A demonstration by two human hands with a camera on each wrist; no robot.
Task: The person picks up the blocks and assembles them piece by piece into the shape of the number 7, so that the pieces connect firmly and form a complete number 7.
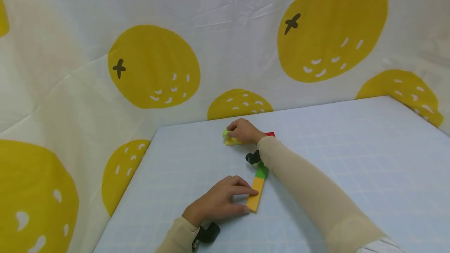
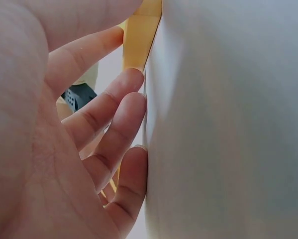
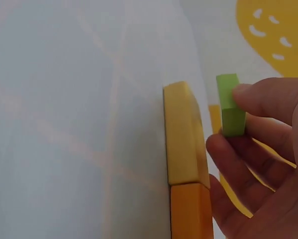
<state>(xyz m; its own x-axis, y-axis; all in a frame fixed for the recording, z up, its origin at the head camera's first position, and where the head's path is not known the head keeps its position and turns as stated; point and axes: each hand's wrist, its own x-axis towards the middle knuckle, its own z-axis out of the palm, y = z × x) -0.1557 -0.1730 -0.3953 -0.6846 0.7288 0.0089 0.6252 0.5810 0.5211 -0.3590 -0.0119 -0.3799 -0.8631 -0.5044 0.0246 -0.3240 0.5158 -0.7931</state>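
Observation:
My right hand (image 1: 243, 130) pinches a small light green block (image 3: 231, 104) between thumb and fingers, at the far side of the table. The green block is beside the end of a pale yellow block (image 3: 181, 134), apart from it in the right wrist view. An orange block (image 3: 191, 209) adjoins the yellow one end to end. Nearer, my left hand (image 1: 223, 198) touches a yellow-orange block (image 1: 255, 194) with the index fingertip on its top and the thumb by its near end. A green block (image 1: 261, 170) adjoins that block's far end.
A red block (image 1: 270, 134) shows behind the right wrist, whose forearm hides part of the block rows. The table (image 1: 351, 147) has a pale checked cover. A white cloth with yellow fruit prints (image 1: 154, 65) hangs behind and to the left.

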